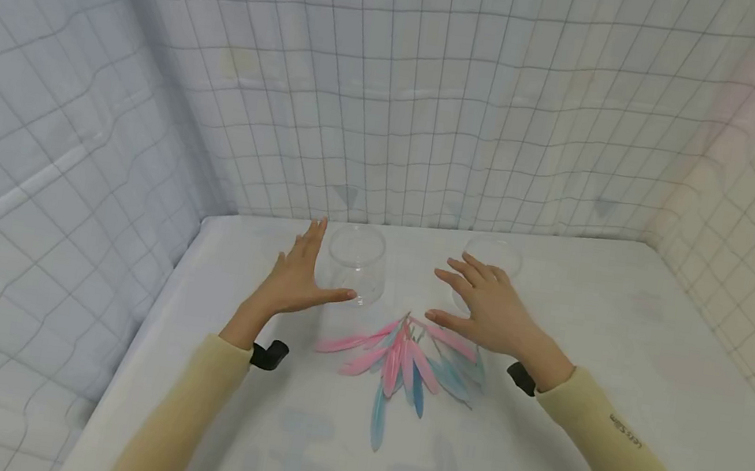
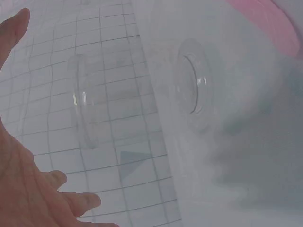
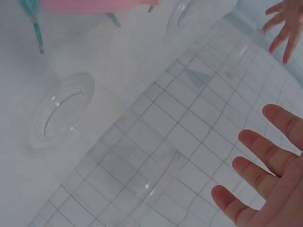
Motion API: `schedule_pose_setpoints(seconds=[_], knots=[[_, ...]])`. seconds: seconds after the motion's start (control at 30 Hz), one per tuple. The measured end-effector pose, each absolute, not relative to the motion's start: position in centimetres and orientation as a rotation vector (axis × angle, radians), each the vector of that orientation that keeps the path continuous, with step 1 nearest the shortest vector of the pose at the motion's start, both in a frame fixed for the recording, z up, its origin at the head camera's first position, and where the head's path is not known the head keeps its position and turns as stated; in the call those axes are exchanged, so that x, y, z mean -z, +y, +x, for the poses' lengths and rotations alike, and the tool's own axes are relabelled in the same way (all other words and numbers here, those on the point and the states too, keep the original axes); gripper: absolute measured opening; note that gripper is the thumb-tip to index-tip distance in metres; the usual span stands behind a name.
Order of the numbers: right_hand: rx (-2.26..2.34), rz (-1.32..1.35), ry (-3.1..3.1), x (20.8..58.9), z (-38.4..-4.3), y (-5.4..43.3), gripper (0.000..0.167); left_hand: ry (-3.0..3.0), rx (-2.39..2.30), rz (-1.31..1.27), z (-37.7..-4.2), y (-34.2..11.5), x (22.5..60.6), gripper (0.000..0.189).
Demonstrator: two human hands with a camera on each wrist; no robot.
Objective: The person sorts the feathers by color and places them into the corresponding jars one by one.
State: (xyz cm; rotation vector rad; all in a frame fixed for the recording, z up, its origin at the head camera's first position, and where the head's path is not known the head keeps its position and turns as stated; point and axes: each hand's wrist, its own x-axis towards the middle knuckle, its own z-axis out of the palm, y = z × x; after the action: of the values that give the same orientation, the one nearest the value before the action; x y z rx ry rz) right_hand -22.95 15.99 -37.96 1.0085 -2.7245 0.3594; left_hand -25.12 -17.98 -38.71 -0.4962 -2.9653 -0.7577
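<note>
On the white table [image 1: 631,324], two clear vessels [image 1: 356,260] stand beyond fanned pink and blue feathers [image 1: 393,361]; left hand [image 1: 298,277] and right hand [image 1: 494,313], unclenched, fingers spread, each hover near one, apparently untouching.

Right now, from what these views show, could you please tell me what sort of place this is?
Probably a small screened-off work booth: grid-patterned sheeting stands behind and to both sides of a white tabletop, where pink and blue feathers lie.
</note>
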Motion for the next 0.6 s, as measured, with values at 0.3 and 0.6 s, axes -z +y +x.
schedule_pose_setpoints(seconds=[0.3, 0.6], knots=[[-0.481, 0.999, -2.687, 41.2, -24.2, 14.1, 0.04, -2.812, 1.276, -0.391, -27.3, -17.6, 41.9, 0.132], [-0.496, 0.899, -2.872, 43.3, -25.3, 12.4, 0.025, -2.692, 1.552, -0.278, -28.7, -16.3, 44.7, 0.133]])
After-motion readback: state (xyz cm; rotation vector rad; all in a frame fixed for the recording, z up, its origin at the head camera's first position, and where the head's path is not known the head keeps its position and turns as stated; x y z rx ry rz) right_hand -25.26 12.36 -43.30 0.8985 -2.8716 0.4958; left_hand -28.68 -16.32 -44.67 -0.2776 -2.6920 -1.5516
